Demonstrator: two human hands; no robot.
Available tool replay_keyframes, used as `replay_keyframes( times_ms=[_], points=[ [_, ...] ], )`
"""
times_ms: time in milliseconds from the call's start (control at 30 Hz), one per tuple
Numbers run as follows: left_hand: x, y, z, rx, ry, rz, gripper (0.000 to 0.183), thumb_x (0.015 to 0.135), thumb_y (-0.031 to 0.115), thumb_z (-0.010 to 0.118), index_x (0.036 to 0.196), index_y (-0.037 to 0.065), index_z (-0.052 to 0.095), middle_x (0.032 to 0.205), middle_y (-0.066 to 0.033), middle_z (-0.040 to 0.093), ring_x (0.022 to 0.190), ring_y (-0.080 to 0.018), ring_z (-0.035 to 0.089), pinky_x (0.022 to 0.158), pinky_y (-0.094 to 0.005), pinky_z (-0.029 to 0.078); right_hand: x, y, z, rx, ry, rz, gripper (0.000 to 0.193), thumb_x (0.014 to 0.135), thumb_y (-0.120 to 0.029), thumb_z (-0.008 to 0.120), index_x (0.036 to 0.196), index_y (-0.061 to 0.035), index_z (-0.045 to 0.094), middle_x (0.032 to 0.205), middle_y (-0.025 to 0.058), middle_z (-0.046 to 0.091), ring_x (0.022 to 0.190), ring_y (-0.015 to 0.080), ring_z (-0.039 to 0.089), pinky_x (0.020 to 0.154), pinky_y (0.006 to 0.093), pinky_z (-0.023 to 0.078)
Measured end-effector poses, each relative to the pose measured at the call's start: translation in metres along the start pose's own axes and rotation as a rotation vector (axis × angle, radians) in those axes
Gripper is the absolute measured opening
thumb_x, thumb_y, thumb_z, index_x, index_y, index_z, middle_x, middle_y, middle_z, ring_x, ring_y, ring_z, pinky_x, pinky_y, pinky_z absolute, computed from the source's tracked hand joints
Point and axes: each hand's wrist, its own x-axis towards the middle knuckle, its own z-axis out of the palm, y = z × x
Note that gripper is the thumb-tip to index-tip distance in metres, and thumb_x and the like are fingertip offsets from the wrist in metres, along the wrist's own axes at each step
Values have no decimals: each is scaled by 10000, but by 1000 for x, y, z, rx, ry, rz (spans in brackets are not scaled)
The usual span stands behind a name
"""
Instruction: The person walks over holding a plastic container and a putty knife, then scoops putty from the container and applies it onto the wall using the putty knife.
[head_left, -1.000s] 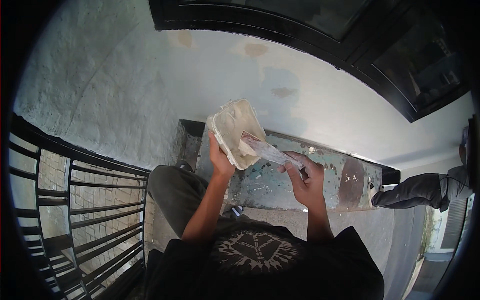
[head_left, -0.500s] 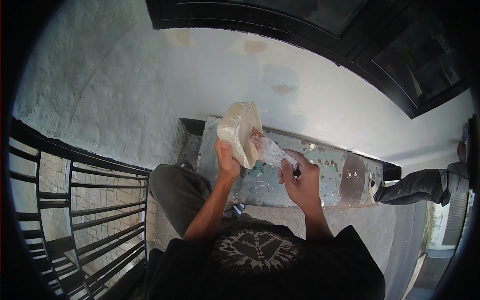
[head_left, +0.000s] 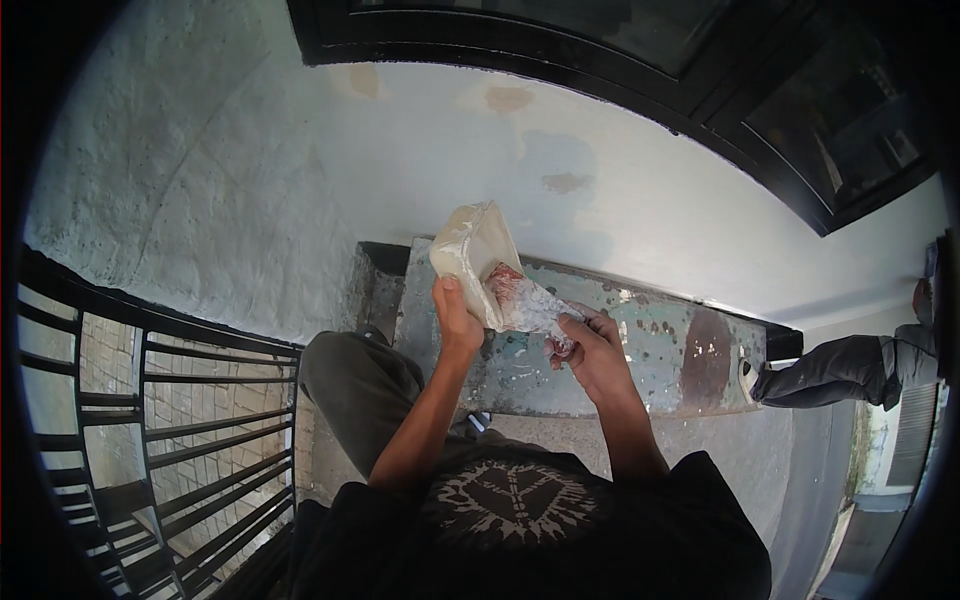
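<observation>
My left hand (head_left: 457,315) grips a cream plastic tub (head_left: 462,245) from its left side and underneath; the tub is tilted with its mouth toward the right. White smears coat its outer wall and rim. My right hand (head_left: 592,350) is closed on the narrow handle end of a putty knife (head_left: 535,308), whose blade is crusted with white and shows a reddish patch near its front edge. The blade's front end reaches inside the mouth of the tub. How much filler lies in the tub is hidden by its wall.
Ahead stands a pale wall (head_left: 450,130) with patched spots, below a dark window frame (head_left: 700,120). A paint-worn bench (head_left: 650,350) runs along its foot. Black railings (head_left: 215,430) are at the left. At the far right is another person's leg (head_left: 825,370).
My right hand and the putty knife have moved slightly left and down, the blade sitting further in the tub. The tub has shifted a little left and turned slightly.
</observation>
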Motion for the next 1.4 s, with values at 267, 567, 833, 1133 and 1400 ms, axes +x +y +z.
replay_keyframes(
  times_ms=[267,567,833,1133,1400],
  points=[
    [5,-11,8,-161,32,-108,633,1003,502,313,1393,6,356,1335,-138,469,1210,-246,488,1018,-372,392,12,6,-1,302,31,26,208,926,-75,537,1046,88,583,900,156,671,689,208,672,537,300,556],
    [9,14,12,-512,136,-320,648,1011,521,273,1438,34,299,1399,-145,404,1266,-277,442,1072,-398,360,-6,-24,16,61,167,-426,245,952,-109,525,1114,68,568,880,114,673,679,178,647,534,273,519],
    [3,20,21,-538,91,-290,640,1013,512,280,1439,34,294,1392,-147,410,1270,-269,440,1069,-388,361,-4,26,-1,-822,106,-748,238,945,8,496,1148,95,585,867,154,693,757,168,681,639,245,524],
    [-3,14,24,-514,123,-277,644,1015,508,281,1442,26,290,1396,-140,407,1267,-258,435,1067,-378,354,-20,12,-6,-885,132,-723,231,944,-7,509,1127,118,576,872,170,689,738,179,675,678,291,556],
    [-2,6,19,-394,207,-308,616,1013,507,287,1421,47,329,1372,-136,445,1246,-273,473,1051,-400,381,-16,14,1,-207,105,-509,291,988,-107,489,1176,109,539,878,159,679,754,193,671,670,324,574]
  ],
)
